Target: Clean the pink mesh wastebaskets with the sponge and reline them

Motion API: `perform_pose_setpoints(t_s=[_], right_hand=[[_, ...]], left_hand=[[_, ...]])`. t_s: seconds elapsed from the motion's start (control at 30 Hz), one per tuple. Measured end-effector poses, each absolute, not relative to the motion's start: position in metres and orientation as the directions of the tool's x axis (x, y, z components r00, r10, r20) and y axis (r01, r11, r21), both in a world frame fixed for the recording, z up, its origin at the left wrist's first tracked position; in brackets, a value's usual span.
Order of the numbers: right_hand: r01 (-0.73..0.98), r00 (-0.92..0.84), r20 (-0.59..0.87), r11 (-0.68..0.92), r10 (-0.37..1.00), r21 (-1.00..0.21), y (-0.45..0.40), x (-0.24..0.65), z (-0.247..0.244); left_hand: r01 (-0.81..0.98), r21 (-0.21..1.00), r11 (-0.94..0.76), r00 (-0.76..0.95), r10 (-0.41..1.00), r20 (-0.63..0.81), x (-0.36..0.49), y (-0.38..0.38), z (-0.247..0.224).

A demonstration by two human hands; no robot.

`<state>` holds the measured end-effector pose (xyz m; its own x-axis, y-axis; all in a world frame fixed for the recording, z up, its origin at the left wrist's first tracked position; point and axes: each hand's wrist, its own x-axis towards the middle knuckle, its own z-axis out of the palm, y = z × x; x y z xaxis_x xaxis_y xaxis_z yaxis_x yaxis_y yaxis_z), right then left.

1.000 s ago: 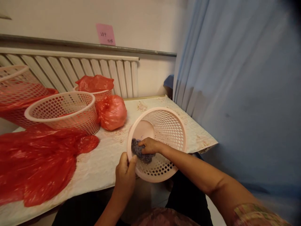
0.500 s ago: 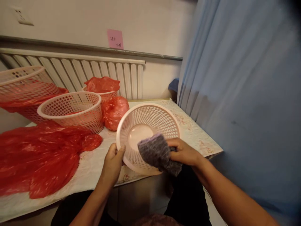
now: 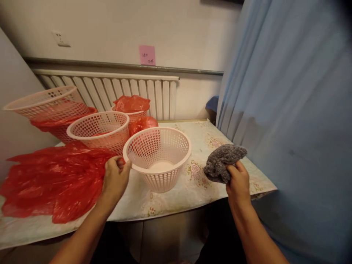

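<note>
A pale pink perforated basket (image 3: 162,179) stands upright on the flowered tablecloth in front of me, with nothing inside it. Beside its left rim is my left hand (image 3: 117,176), its fingers curled and a bit of red plastic showing between them; the hand overlaps the right end of a spread red bag (image 3: 68,183). To the right of the basket, my right hand (image 3: 238,179) grips a crumpled dark grey cloth (image 3: 224,161) above the table.
More pink baskets (image 3: 100,137) stand at the left, one tilted on top of another lined with red plastic. A red-filled basket (image 3: 133,106) and a red bundle sit behind. A radiator (image 3: 110,88) lines the wall; a blue curtain (image 3: 288,110) hangs at right.
The basket has gone from tilted in my left hand to upright on the table. My left hand has moved left to the red bag. My right hand has drawn the cloth out to the right.
</note>
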<state>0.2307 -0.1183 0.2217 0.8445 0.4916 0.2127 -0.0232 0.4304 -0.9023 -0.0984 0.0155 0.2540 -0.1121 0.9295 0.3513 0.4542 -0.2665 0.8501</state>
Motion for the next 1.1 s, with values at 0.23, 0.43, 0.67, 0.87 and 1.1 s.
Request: perform_pose_setpoints(t_s=[0.23, 0.43, 0.67, 0.87, 1.1], right_hand=[[0.220, 0.746, 0.264, 0.149, 0.611, -0.964, -0.089, 0.185, 0.207], [0.472, 0.705, 0.331, -0.066, 0.628, -0.879, -0.071, 0.141, 0.180], [0.526, 0.537, 0.084, -0.254, 0.839, -0.812, -0.065, 0.129, 0.111], [0.457, 0.547, -0.018, -0.317, 0.837, -0.831, -0.059, 0.153, 0.124], [0.444, 0.687, 0.291, -0.069, 0.666, -0.893, -0.064, 0.155, 0.175]], left_hand=[[0.568, 0.118, -0.814, 0.551, 0.483, 0.681, -0.037, -0.041, 0.259], [0.641, -0.038, -0.767, 0.679, 0.543, 0.494, -0.013, -0.048, 0.252], [0.474, 0.119, -0.873, 0.790, 0.481, 0.381, -0.078, -0.018, 0.268], [0.558, 0.134, -0.819, 0.752, 0.567, 0.336, -0.101, -0.020, 0.280], [0.583, 0.093, -0.807, 0.743, 0.576, 0.341, -0.050, -0.057, 0.267]])
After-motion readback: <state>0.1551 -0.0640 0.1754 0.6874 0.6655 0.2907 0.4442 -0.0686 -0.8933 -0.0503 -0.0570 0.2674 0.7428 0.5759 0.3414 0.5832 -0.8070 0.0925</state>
